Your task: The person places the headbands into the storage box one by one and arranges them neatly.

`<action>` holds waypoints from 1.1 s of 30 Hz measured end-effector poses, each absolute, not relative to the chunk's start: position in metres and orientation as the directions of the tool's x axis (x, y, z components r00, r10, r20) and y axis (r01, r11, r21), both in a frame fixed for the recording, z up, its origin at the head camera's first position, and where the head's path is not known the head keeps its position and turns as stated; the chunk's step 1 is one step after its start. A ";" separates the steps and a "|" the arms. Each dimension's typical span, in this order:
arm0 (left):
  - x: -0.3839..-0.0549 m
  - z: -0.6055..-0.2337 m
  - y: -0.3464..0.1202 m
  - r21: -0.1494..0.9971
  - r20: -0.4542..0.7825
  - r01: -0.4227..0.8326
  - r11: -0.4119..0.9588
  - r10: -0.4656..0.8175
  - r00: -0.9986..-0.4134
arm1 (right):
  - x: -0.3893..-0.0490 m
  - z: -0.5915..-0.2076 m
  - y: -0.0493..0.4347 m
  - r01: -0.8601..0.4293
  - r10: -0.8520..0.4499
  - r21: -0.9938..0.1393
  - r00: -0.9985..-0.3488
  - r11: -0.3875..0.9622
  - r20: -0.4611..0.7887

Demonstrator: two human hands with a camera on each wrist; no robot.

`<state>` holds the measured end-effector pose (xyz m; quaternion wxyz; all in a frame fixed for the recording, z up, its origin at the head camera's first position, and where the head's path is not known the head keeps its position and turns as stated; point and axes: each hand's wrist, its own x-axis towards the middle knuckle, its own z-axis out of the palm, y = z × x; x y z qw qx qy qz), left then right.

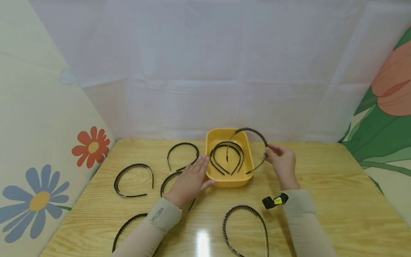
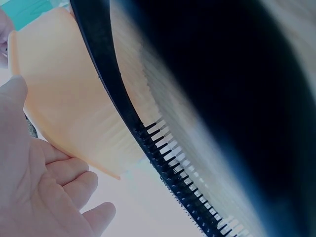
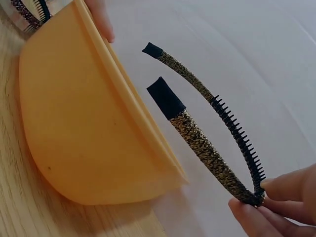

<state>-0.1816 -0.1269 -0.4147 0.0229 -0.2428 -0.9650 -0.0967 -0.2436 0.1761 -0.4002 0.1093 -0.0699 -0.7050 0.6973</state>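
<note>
My right hand [image 1: 282, 162] pinches a gold-and-black glitter headband [image 3: 207, 153] between thumb and fingers, beside its toothed middle. In the head view that headband overlaps the right part of a yellow plastic tub [image 1: 229, 182], its tips pointing left and down. Inside the tub lie dark toothed headbands [image 1: 226, 143]. Against the tub's left side rests my left hand [image 1: 189, 182], fingers stretched along the wall and thumb near the front rim. Below that hand, partly hidden by it, is another black headband [image 1: 165, 182], whose teeth show large in the left wrist view.
On the wooden table [image 1: 327, 178] more headbands lie apart: one behind the left hand [image 1: 183, 144], one at the left [image 1: 117, 182], one under the left forearm [image 1: 123, 228], one in front [image 1: 224, 228]. A white cloth [image 1: 205, 89] hangs behind the table.
</note>
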 end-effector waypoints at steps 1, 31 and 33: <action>-0.182 -0.415 -0.127 0.175 0.092 0.474 0.863 0.464 -0.881 | -0.244 -0.400 0.174 -0.054 0.246 -0.998 -0.968 0.020 0.057; -0.183 -0.414 -0.126 0.179 0.104 0.475 0.862 0.463 -0.880 | -0.259 -0.398 0.125 -0.144 0.128 -0.865 -0.964 0.480 0.232; -0.183 -0.414 -0.126 0.182 0.107 0.480 0.858 0.468 -0.877 | -0.260 -0.399 0.123 -0.161 0.111 -0.852 -0.963 0.498 0.246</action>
